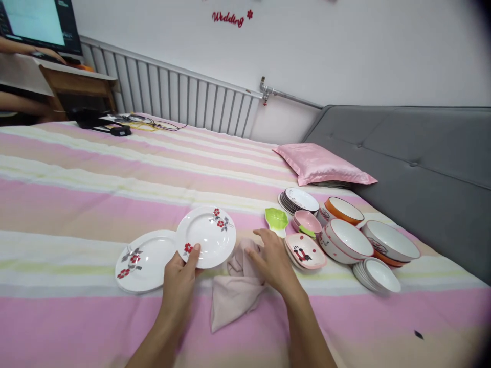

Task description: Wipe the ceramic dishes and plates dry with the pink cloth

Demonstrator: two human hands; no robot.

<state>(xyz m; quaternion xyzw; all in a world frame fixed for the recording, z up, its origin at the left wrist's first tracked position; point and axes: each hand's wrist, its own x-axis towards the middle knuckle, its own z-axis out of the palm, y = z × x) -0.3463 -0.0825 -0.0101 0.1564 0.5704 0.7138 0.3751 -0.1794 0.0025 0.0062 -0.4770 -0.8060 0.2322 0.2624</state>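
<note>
My left hand (178,278) grips a white plate (205,235) with red flowers and grey leaves, thumb on its rim and the other fingers underneath. Another white plate (153,255) with the same flower pattern lies on the bed to the left, partly covered by the held one. A crumpled pale pink cloth (236,299) is spread between my hands. Over the cloth's right end is my right hand (275,259), thumb and fingers apart; whether it touches the cloth is hard to tell. Just beyond it sit a green leaf-shaped dish (276,219) and a pink-rimmed square dish (306,251).
To the right stand stacked dark-edged plates (302,198), pink dishes (308,222), large bowls (347,237) and small white dishes (381,275). Behind them are a pink pillow (322,162) and grey headboard (418,138). Cables (143,121) lie far left, near another person's arm (19,47).
</note>
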